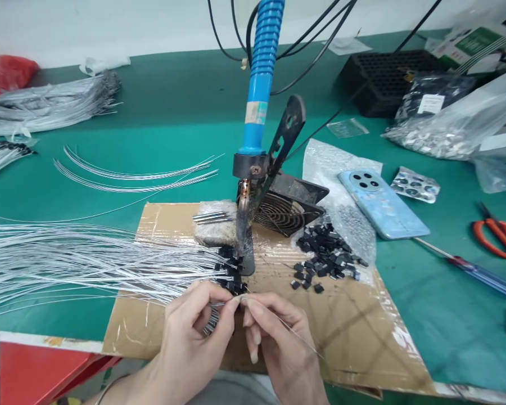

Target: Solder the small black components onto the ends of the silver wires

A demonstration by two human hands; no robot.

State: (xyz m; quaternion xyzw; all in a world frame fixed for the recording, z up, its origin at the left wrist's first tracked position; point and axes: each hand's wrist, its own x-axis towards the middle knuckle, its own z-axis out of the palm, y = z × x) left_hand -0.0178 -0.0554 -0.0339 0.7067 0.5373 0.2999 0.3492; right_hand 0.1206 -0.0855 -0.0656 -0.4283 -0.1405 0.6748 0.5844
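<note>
My left hand [198, 337] is closed, thumb and forefinger pinched together at the middle of the cardboard. A small bundle of grey wires [212, 322] shows inside its curled fingers. My right hand [280, 337] meets it fingertip to fingertip, its thumb and forefinger pinched too. A thin wire [299, 336] slants from the right fingertips down across that hand. What lies right between the fingertips is too small to make out. Just beyond, long white wires [164, 261] end in black connectors [231, 270], beneath the tip of a blue-handled soldering iron [261, 73] held in a stand.
Loose black connectors [329, 250] lie in a pile on the cardboard [354, 332]. Behind them are a small fan [280, 211] and a blue phone [382, 202]. Farther right are a screwdriver [484, 275] and orange-handled cutters [500, 233]. More wire bundles [46, 104] lie back left.
</note>
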